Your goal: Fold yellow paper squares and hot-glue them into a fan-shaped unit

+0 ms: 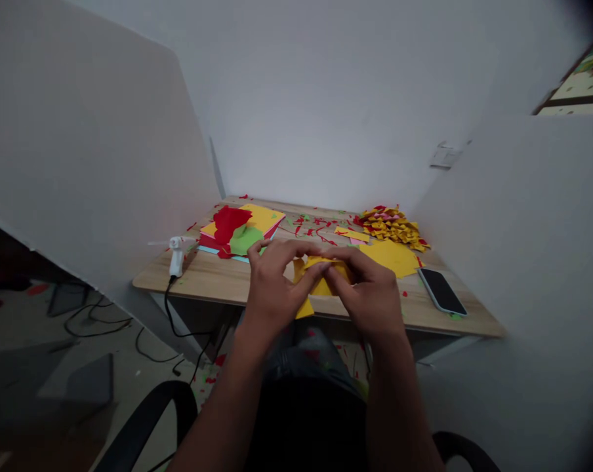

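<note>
Across the desk [210, 274], a white glue gun [176, 259] at nine o'clock could topple if its cord [167, 305] snagged, while yellow paper [322, 287] at six o'clock, pinched in the fingers of the left hand [273, 283] and right hand [378, 296], might tear if they tugged unevenly.

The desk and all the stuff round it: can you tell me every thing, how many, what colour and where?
desk: one, wood-brown, middle
glue gun: one, white, desk's left end
paper stack: one, yellow, red, green, blue, back left
folded pieces: many, mostly yellow, back right
flat yellow paper: one pile, right
phone: one, dark screen, right end
scraps: many, red and green, desk and floor
cables: several, black, floor
armrests: two, black, below
walls: several, whitish, around
held paper: yellow, between fingers, count unclear
left hand, right hand: two, bare, centre
</note>
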Action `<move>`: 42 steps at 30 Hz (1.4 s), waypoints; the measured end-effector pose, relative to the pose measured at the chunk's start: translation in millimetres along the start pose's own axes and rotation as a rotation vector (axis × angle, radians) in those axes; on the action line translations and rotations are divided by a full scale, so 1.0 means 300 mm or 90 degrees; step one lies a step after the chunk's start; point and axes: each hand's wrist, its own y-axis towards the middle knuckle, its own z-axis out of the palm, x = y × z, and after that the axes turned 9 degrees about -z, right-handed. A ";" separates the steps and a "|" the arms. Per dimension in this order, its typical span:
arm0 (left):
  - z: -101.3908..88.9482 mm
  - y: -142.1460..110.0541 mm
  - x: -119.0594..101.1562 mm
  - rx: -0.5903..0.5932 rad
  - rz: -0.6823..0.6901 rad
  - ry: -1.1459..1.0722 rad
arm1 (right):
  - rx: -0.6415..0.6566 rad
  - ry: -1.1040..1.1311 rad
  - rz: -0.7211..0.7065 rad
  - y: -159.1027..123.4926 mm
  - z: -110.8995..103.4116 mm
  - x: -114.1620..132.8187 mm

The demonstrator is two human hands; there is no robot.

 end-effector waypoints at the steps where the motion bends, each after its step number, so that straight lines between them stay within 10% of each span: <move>1: -0.002 0.003 0.003 0.009 -0.029 -0.037 | -0.009 0.002 0.001 -0.001 0.002 -0.004; 10: -0.020 0.013 0.011 0.122 -0.161 -0.172 | -0.078 0.015 -0.003 0.001 0.013 -0.033; 18: -0.029 0.007 0.005 0.128 -0.148 -0.152 | 0.018 -0.079 -0.231 0.008 -0.007 -0.029; 24: -0.068 -0.001 -0.024 0.069 -0.170 -0.058 | -0.065 -0.118 -0.246 0.000 -0.008 -0.028; 34: -0.097 -0.029 0.034 0.350 -0.293 -0.079 | -0.283 -0.259 -0.215 0.009 0.035 -0.079; 42: 0.112 -0.014 -0.022 0.109 -0.373 -0.527 | -0.235 -0.201 -0.311 -0.014 0.071 -0.112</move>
